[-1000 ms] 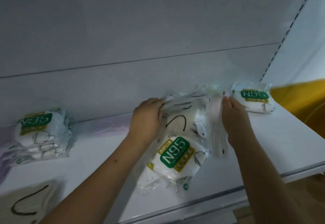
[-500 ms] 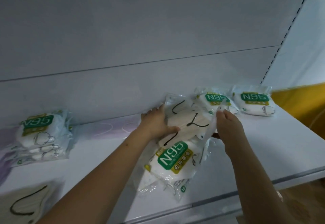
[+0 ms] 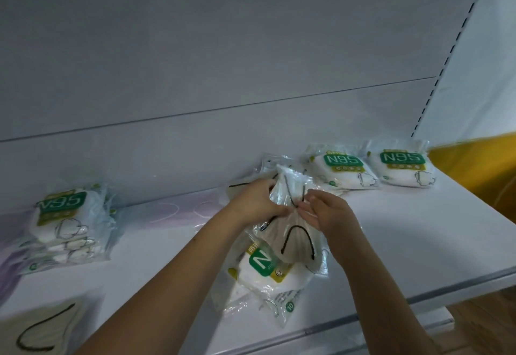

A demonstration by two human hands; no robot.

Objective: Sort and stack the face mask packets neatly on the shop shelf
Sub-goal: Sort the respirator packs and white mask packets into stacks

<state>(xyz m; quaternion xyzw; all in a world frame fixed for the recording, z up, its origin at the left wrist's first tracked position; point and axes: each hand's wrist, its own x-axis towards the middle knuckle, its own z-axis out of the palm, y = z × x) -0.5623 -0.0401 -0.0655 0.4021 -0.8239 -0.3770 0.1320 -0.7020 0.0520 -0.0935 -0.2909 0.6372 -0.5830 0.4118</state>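
Shelf (image 3: pixel 418 243) white under grey back panel, both hands' grip pinching clear mask packet (image 3: pixel 293 232).

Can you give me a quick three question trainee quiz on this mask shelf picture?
1. True or false: both hands grip the clear packet of black-strapped masks.
2. How many N95 packets lie side by side at the shelf's far right?
3. The packet under the held one is: A) N95-labelled B) plain blue C) a box.

Key: 1 true, left hand and right hand; 2 two; 3 A.
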